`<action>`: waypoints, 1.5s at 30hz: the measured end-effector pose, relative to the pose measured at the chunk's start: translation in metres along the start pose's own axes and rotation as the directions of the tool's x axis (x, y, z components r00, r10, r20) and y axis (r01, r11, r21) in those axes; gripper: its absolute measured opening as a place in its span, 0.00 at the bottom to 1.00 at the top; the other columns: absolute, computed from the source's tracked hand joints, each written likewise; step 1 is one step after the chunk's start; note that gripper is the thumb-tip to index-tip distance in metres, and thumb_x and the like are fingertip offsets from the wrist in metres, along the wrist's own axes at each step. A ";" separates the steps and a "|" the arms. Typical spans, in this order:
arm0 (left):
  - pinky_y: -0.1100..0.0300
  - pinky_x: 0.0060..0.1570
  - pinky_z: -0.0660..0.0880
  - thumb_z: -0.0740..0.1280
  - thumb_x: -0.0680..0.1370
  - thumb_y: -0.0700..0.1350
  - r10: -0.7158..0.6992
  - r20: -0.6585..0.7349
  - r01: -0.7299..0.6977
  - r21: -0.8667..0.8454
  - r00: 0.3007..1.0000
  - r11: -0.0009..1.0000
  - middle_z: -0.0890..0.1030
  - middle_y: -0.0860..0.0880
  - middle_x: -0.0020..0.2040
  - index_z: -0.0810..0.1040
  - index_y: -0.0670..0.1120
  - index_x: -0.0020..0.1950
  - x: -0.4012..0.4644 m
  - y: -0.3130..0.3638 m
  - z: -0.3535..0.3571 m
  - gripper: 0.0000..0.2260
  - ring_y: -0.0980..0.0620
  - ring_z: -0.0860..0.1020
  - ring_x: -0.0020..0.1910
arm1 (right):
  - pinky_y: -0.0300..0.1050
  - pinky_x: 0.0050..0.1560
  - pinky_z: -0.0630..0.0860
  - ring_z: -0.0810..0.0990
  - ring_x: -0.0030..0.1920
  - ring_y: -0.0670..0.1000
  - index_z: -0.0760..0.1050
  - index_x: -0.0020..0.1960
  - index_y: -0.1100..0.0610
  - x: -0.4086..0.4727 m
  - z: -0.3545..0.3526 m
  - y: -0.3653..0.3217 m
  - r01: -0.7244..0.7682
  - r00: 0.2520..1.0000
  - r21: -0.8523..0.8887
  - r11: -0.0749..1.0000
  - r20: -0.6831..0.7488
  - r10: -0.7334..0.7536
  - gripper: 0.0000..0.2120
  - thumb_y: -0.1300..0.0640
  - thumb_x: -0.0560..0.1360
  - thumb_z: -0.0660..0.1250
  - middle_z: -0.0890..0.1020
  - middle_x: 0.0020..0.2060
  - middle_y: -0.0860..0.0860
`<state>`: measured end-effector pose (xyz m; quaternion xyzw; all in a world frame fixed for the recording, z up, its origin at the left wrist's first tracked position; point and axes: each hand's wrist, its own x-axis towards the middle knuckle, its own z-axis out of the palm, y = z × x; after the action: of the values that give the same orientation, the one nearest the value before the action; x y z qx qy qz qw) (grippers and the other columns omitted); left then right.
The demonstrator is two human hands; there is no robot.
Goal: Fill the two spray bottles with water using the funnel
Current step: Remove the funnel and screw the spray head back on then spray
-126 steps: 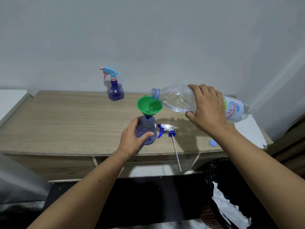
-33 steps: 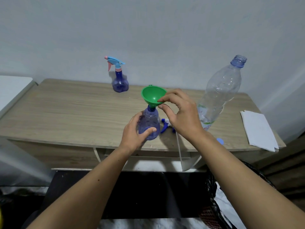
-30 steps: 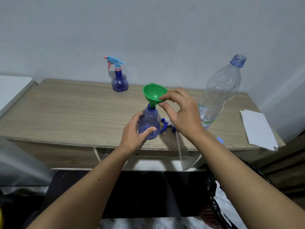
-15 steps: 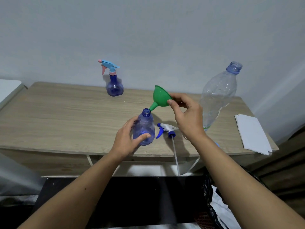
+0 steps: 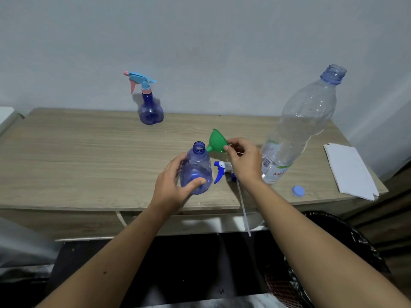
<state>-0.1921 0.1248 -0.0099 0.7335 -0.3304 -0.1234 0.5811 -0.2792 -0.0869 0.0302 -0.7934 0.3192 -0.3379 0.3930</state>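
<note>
The left hand [image 5: 172, 187] gripped the open-necked translucent blue plastic spray bottle [image 5: 196, 168] near the front edge of the pale wooden desk [image 5: 77, 156]. Just beside it, the right hand [image 5: 244, 162] pinched the rim of the green plastic funnel [image 5: 217, 142], tilted with its spout by the bottle's neck. A white and blue trigger sprayer head [image 5: 220, 170] lay beneath. Behind stood the uncapped clear water bottle [image 5: 304, 121], and farthest, by the wall, the capped blue spray bottle [image 5: 149, 107].
</note>
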 end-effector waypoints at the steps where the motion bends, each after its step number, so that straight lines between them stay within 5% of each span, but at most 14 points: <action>1: 0.43 0.69 0.80 0.82 0.72 0.55 0.002 -0.002 -0.002 -0.002 1.000 1.000 0.83 0.54 0.69 0.76 0.52 0.76 0.000 0.000 0.000 0.34 0.50 0.83 0.68 | 0.53 0.53 0.83 0.84 0.45 0.49 0.86 0.50 0.51 0.000 0.003 0.004 -0.015 1.000 -0.011 1.000 -0.005 0.015 0.06 0.60 0.76 0.76 0.85 0.46 0.50; 12: 0.44 0.67 0.81 0.81 0.71 0.59 0.051 -0.010 -0.050 0.043 0.999 0.998 0.83 0.53 0.68 0.76 0.48 0.76 0.002 -0.003 0.001 0.37 0.49 0.83 0.67 | 0.47 0.52 0.81 0.83 0.44 0.49 0.86 0.50 0.55 0.005 0.021 0.020 -0.044 0.998 -0.113 0.993 -0.045 0.039 0.04 0.60 0.75 0.77 0.85 0.45 0.51; 32: 0.42 0.68 0.80 0.82 0.73 0.53 0.020 -0.004 -0.020 -0.002 1.000 1.000 0.83 0.53 0.69 0.76 0.51 0.75 -0.003 0.001 0.000 0.33 0.49 0.83 0.67 | 0.53 0.56 0.81 0.83 0.50 0.52 0.83 0.56 0.58 -0.040 -0.026 0.008 0.046 0.999 -0.225 0.973 -0.006 -0.049 0.13 0.59 0.73 0.79 0.84 0.52 0.52; 36: 0.42 0.69 0.80 0.82 0.74 0.52 0.018 -0.011 -0.018 0.005 1.000 1.000 0.84 0.53 0.68 0.76 0.51 0.75 -0.002 0.000 0.001 0.32 0.50 0.83 0.67 | 0.45 0.58 0.71 0.81 0.56 0.56 0.82 0.60 0.60 -0.061 -0.029 0.011 0.002 0.998 -0.381 0.925 0.064 0.024 0.18 0.52 0.75 0.78 0.82 0.56 0.55; 45: 0.43 0.70 0.79 0.82 0.73 0.53 0.020 -0.011 -0.020 -0.014 1.000 1.000 0.84 0.54 0.69 0.76 0.52 0.76 -0.001 -0.002 0.001 0.33 0.52 0.83 0.68 | 0.49 0.59 0.72 0.80 0.59 0.59 0.80 0.64 0.60 -0.067 -0.021 0.011 -0.153 0.978 -0.407 0.901 0.067 0.196 0.20 0.49 0.78 0.75 0.82 0.57 0.57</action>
<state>-0.1933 0.1247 -0.0121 0.7266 -0.3335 -0.1158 0.5894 -0.3363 -0.0487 0.0117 -0.8418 0.4300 -0.1864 0.2678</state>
